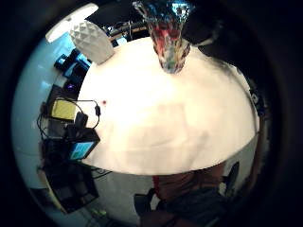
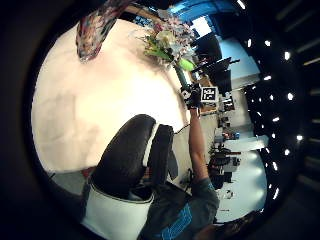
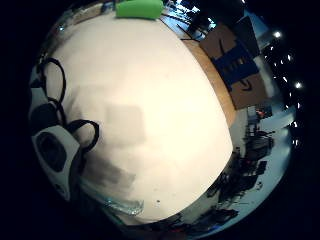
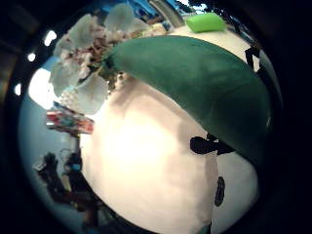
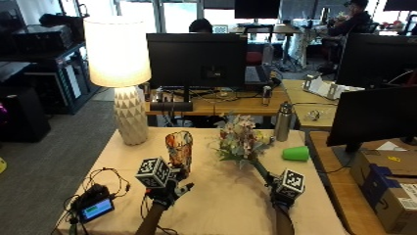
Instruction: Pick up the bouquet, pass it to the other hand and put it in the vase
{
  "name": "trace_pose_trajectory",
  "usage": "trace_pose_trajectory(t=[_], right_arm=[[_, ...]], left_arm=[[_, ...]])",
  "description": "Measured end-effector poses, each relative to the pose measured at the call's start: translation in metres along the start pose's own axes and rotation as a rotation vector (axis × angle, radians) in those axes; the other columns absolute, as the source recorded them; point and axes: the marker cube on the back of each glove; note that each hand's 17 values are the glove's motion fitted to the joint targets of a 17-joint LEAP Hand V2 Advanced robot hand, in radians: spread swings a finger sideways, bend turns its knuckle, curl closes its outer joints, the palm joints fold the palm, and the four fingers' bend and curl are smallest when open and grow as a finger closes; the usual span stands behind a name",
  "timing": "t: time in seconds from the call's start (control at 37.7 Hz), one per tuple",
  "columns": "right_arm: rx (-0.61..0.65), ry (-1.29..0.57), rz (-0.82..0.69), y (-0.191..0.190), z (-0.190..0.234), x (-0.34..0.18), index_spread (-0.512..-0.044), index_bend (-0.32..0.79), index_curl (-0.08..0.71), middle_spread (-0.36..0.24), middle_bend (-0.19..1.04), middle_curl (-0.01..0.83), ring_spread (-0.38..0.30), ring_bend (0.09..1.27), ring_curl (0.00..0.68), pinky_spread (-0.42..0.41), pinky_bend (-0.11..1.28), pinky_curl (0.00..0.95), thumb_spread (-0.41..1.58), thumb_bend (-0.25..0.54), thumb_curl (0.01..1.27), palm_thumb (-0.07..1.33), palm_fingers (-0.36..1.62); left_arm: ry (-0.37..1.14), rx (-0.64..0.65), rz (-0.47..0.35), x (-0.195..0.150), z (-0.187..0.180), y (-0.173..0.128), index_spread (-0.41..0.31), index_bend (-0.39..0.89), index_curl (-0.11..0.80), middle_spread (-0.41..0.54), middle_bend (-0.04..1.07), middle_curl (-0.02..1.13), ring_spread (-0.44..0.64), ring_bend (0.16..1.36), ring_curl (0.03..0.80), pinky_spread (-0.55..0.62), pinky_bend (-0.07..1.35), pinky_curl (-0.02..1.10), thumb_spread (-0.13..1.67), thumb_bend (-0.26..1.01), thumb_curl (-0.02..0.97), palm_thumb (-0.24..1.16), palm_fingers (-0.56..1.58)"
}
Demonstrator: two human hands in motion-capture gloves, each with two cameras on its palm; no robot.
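Bouquet sits in the air over the surface, its green stem gripped low by the right hand, whose fingers are curled round the stem; the blooms lean up and away toward the vase. The left hand hovers near the foot of the vase, fingers spread and holding nothing. From the left thumb side palm view the bouquet and the hand holding it are well apart from the left palm.

The likely trouble is in the handover. The stem is held near its end, so the flower head is top-heavy and could swing or droop as the hands meet; if the right hand lets go before the left has closed on the stem, the bouquet would fall onto the surface. The left hand is also just beside the vase, a tall narrow glass, so a careless reach across could knock it over. A green cup and a metal bottle stand behind the right hand, and the lamp beyond the vase; a wide swing of the blooms might brush them
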Motion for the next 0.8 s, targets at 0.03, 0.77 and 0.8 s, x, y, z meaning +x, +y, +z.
trace_pose_trajectory(t=[0.03, 0.77, 0.8], right_arm=[[0.007, -0.025, 0.006, 0.000, -0.005, -0.001, -0.263, 0.19, 0.303, -0.176, 0.73, 0.545, -0.182, 0.99, 0.535, -0.261, 0.76, 0.455, 0.87, -0.010, 0.52, 0.95, 1.38], [0.048, -1.424, -0.480, 0.075, -0.162, -0.205, -0.264, 0.18, 0.436, -0.179, 0.75, 0.592, -0.183, 1.05, 0.562, -0.277, 0.80, 0.483, 0.72, -0.027, 0.63, 0.96, 1.34], [0.042, -1.429, -0.496, 0.078, -0.161, -0.212, -0.264, 0.18, 0.439, -0.179, 0.75, 0.593, -0.183, 1.05, 0.562, -0.277, 0.80, 0.483, 0.72, -0.026, 0.64, 0.96, 1.34]], left_arm=[[0.013, 0.008, 0.004, 0.003, -0.003, -0.001, -0.059, 0.11, 0.225, 0.100, 0.19, 0.35, 0.24, 0.65, 0.295, 0.38, 0.47, 0.35, 1.03, -0.03, 0.283, 0.09, 0.25], [1.065, 0.060, 0.345, 0.177, -0.090, -0.076, -0.038, 0.09, 0.205, -0.027, 0.27, 0.39, 0.11, 0.67, 0.307, 0.26, 0.48, 0.37, 1.00, -0.01, 0.342, 0.35, 0.46], [1.091, 0.063, 0.342, 0.181, -0.089, -0.078, -0.032, 0.09, 0.203, -0.030, 0.26, 0.39, 0.10, 0.67, 0.309, 0.25, 0.48, 0.37, 0.99, 0.00, 0.349, 0.37, 0.47]])
